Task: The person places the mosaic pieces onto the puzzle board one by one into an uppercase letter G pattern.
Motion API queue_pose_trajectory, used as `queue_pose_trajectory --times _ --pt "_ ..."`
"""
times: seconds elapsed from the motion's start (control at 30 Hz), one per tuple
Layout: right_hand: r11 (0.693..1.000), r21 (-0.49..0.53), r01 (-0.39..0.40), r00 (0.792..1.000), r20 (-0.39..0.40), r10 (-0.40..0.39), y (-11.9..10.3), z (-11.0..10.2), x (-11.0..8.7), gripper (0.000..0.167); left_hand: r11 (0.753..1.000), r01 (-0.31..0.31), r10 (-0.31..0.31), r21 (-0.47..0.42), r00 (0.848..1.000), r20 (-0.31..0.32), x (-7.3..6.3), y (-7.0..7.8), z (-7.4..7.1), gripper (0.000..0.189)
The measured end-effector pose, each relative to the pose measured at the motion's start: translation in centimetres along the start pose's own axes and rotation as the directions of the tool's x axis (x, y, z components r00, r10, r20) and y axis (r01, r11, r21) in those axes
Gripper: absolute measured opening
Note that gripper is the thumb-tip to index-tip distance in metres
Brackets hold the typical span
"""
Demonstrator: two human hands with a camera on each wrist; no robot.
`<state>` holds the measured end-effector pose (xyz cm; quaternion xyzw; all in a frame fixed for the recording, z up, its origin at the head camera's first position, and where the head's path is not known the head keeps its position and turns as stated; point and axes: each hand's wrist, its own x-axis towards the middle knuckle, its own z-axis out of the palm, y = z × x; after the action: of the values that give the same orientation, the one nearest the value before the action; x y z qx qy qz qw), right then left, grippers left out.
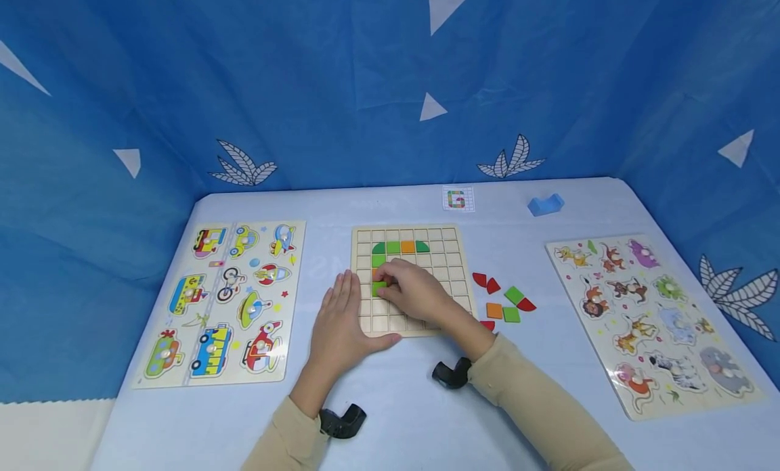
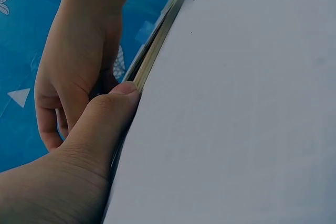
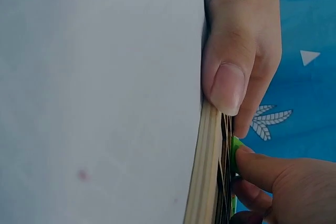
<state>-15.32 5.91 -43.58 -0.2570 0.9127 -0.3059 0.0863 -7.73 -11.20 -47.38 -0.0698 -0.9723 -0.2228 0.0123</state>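
Sleeves (image 1: 542, 407), right grip (image 1: 417, 295) pinching square green tile (image 1: 378, 291), left grip (image 1: 341, 329) straight-fingered against wooden board (image 1: 452, 258), its sides pointing forward

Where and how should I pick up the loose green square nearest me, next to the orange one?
I'd pinch the loose green square by its near and far edges, coming from above. It lies flat on the table, and the orange square close to its left edge likely leaves little finger room there.
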Motion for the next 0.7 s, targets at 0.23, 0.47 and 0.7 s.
queue_pose_trajectory --times 0.23,0.47,0.7 --pt "1.0 -0.018 0.009 1.0 0.003 -0.009 0.1 -0.1 -0.1 0.016 1.0 0.004 -0.004 0.009 1.0 0.011 0.2 -0.1 0.0 0.133" --pt "0.999 -0.043 0.012 1.0 0.008 -0.011 0.3 -0.4 -0.4 0.02 1.0 0.007 -0.007 0.015 1.0 0.015 0.3 -0.1 0.1 0.134" --pt "0.998 -0.022 -0.053 0.998 -0.028 0.052 1.3 -2.2 -2.1 0.028 1.0 0.022 -0.023 0.008 0.999 0.024 0.2 -0.1 0.1 0.136"
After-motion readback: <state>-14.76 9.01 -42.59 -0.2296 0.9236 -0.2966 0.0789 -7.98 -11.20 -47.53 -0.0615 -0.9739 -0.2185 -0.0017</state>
